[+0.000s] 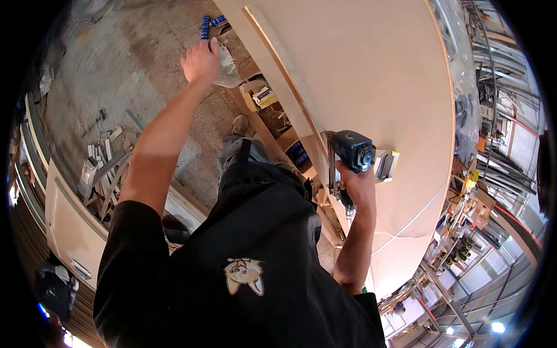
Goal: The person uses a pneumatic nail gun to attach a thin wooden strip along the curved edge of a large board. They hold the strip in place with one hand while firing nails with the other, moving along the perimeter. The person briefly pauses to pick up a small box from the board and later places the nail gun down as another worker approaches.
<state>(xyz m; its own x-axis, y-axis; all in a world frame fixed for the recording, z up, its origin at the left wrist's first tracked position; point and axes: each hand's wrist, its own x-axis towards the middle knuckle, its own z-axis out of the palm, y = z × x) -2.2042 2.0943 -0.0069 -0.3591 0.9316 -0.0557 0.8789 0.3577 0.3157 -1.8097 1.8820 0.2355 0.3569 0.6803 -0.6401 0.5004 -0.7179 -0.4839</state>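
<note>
My right hand (pixel 357 184) is wrapped round the grip of a black nail gun (pixel 351 149), which stands at the left edge of a large pale board (pixel 383 69). An air hose fitting shows below the grip. Far to the left, my left hand (pixel 201 61) reaches out past the board's edge. A blue ribbed stick (pixel 205 27) comes out from its fingers, which look closed on it, though their undersides are hidden. Another blue ribbed piece (pixel 218 20) lies just right of it. A long narrow wooden strip (pixel 284 66) lies along the board's left side.
A small box (pixel 385 165) sits right of the nail gun. Under the board's edge are open cartons (pixel 261 95) and blue items (pixel 297 153). Offcuts (pixel 107 171) are piled on the concrete floor (pixel 116 69) at left. Racks of long profiles (pixel 505 87) stand at right.
</note>
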